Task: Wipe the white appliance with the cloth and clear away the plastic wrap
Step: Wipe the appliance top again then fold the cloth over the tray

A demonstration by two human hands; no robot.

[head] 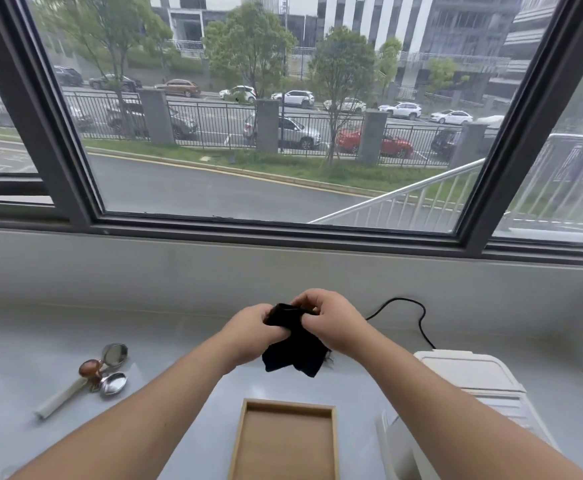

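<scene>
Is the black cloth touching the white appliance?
No, both hands hold the black cloth in the air, left of the white appliance.

Both hands held a black cloth above the bench.

The left hand [248,332] and right hand [331,320] pinched the cloth [295,344] at its top; the white appliance [473,386] sat at four o'clock, a wooden tray [285,441] at six, spoons [113,370] at eight.
</scene>
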